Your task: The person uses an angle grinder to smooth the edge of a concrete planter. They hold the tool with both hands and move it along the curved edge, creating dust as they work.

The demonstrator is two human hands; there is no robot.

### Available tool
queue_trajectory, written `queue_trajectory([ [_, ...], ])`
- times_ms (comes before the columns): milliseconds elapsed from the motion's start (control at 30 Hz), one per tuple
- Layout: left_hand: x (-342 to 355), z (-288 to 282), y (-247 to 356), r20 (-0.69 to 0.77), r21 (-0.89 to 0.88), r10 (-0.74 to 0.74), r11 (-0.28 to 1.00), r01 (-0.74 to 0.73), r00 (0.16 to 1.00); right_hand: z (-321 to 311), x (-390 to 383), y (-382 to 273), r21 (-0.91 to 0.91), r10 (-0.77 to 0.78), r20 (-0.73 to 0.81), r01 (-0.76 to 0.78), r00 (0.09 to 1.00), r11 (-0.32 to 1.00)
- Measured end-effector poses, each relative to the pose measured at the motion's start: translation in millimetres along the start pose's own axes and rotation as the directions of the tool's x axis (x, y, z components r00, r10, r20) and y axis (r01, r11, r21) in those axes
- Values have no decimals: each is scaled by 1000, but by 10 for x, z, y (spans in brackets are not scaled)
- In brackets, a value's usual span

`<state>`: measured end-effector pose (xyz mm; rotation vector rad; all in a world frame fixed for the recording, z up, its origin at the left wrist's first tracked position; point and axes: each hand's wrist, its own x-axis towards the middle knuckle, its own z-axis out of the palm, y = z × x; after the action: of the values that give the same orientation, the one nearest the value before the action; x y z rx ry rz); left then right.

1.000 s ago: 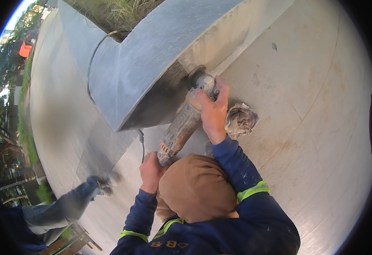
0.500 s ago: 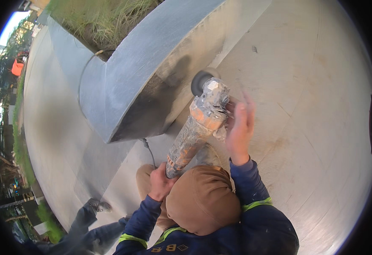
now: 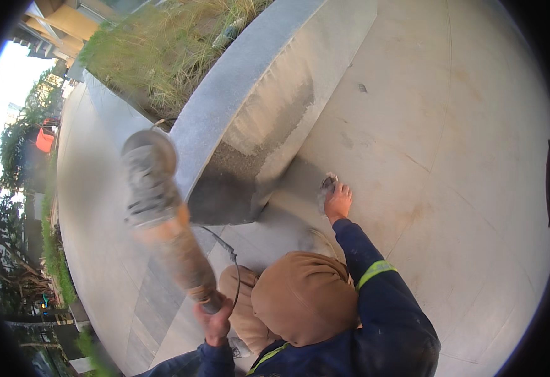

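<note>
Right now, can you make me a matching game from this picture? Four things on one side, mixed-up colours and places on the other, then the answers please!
1. grinder | A. dark blue
2. hood | B. bordered by the low wall
3. grass | C. held in the left hand
4. right sleeve | D. brown

Right pairs: 1-C, 2-D, 3-B, 4-A
</note>
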<state>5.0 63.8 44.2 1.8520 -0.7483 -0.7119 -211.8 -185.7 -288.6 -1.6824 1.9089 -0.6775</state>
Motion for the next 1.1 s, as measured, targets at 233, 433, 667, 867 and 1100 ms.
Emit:
queue_trajectory([
  [233,132,-393,268,-359,71,100,994,-79,928,-370,229,-2429,426,-531,-541,757,652,496],
  [433,150,-550,500,-395,244,265,953,-177,880,-756,2514,-2375,544,-66,-682,566,728,619],
  [667,233,-624,667,-495,52,86,996,-69,864,-720,2024,-2663,637,-48,-570,478,820,605],
  [867,381,-465,661,-552,-5,104,992,-129,827,385,1144,-2329,390,-274,-717,695,640,604],
  [1100,368,-485,752,-568,-7,94,993,-119,818,-397,3064,-1853,729,219,-437,201,872,655],
])
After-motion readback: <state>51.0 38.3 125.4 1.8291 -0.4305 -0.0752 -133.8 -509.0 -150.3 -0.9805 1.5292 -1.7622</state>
